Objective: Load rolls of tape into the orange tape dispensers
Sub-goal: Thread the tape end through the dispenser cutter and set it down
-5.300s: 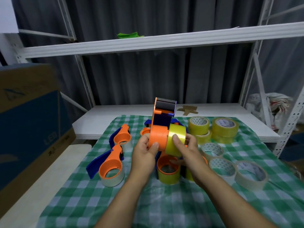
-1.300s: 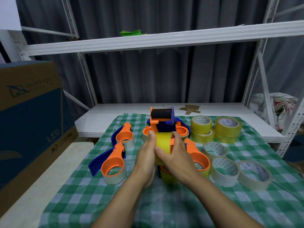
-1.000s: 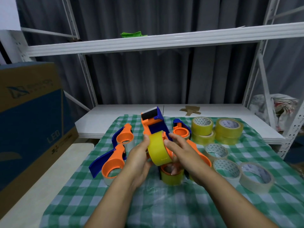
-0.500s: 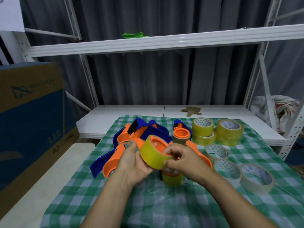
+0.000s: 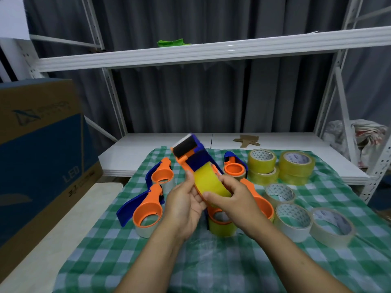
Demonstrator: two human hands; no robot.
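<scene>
Both hands hold one orange and blue tape dispenser above the checked cloth, its black roller end pointing up and away. A yellow tape roll sits on its hub. My left hand grips the dispenser from the left, thumb against its orange edge. My right hand grips the yellow roll, fingers curled over its outer face. Two loaded dispensers lie at the left, and others lie behind and under my hands, partly hidden.
Loose rolls lie at the right: yellow stacks at the back, clear ones nearer. The green checked cloth covers the table. A large cardboard box stands at the left. White shelving runs behind.
The dispenser, tilted down to the left half a second ago, has swung back up with its roller end raised. The yellow roll turned with it. Both hands kept their hold.
</scene>
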